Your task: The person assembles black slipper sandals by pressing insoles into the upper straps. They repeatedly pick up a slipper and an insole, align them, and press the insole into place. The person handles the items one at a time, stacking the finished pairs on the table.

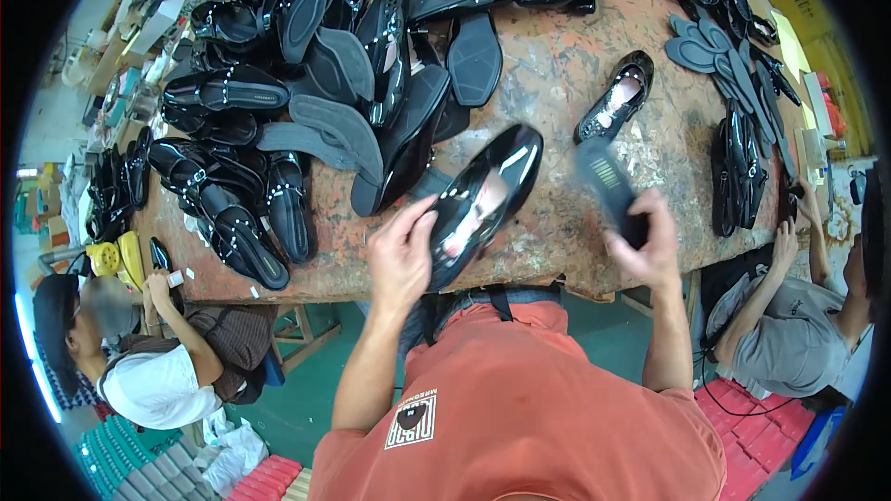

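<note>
My left hand (401, 249) is closed on the side of a glossy black shoe (516, 163), tilted with its opening toward me; a pale inner bottom shows inside it. My right hand (655, 243) grips a black insole (609, 187) by one end, its other end blurred and bearing a light printed patch. Just beyond that insole, another black shoe (639, 72) rests on the worn table (557, 65), its pale inside visible. Close to my left hand lies a heap of black strapped shoes (243, 223), some with silvery studs.
Loose dark insoles (325, 130) lie across the heap at left. More insoles (707, 48) and a pair of shoes (740, 172) are at the table's right side. One person (158, 362) sits at the left, another (789, 334) at the right, both near the table's edge.
</note>
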Demonstrator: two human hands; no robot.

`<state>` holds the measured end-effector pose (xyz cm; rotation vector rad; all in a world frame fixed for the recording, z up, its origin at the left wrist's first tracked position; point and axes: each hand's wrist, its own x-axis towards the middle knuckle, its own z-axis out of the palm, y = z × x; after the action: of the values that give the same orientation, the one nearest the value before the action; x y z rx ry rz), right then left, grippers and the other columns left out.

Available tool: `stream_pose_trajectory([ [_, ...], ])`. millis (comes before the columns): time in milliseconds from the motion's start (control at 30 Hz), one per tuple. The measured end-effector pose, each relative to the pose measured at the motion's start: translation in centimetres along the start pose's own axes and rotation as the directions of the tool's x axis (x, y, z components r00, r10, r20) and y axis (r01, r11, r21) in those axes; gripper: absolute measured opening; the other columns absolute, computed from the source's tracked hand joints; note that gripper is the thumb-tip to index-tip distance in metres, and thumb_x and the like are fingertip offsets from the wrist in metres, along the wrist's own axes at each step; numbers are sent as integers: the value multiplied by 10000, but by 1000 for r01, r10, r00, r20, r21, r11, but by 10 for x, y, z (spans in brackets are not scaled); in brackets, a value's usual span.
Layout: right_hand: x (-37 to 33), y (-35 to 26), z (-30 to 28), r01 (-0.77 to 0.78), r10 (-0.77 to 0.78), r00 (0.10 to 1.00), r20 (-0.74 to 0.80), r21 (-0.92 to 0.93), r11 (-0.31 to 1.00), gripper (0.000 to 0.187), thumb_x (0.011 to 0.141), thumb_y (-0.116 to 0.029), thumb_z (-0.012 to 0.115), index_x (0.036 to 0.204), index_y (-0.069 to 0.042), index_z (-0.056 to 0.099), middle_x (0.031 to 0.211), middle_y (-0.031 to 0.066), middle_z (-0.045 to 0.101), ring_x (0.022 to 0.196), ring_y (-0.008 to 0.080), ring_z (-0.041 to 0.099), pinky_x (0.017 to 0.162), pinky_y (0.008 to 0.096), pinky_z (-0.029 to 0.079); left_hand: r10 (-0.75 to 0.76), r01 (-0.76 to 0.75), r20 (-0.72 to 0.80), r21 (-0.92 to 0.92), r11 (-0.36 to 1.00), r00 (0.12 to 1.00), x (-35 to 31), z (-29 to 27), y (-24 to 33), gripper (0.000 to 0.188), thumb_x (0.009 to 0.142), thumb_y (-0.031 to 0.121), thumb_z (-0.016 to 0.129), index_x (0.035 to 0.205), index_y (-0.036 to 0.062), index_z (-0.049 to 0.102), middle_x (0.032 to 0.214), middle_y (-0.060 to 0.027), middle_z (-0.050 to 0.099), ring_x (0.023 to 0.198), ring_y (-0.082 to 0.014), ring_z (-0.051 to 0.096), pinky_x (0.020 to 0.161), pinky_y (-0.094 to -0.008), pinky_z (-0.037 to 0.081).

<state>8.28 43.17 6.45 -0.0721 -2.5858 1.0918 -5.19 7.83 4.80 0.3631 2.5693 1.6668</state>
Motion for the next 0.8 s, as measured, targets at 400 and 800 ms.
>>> stream_pose_trajectory([
  [400, 86, -56, 36, 498, -319, 658, 683, -77, 864, 287, 768, -136, 847, 1053, -120, 814, 1124, 41, 764, 1065, 289, 685, 952, 443, 524, 55, -55, 37, -13, 998, 998, -4, -8, -43, 210, 955, 108, 821, 1157, 48, 823, 997, -103, 792, 766, -167, 712, 713, -308, 555],
  [800, 85, -69, 53, 495, -351, 621, 701, -4, 869, 317, 777, -113, 822, 1089, -155, 854, 1075, 67, 755, 1035, 299, 697, 929, 461, 527, -450, 423, 20, -380, 823, 893, -93, -25, -58, 367, 992, -38, 740, 1351, -94, 688, 1148, -106, 662, 941, -151, 747, 838, -294, 684],
])
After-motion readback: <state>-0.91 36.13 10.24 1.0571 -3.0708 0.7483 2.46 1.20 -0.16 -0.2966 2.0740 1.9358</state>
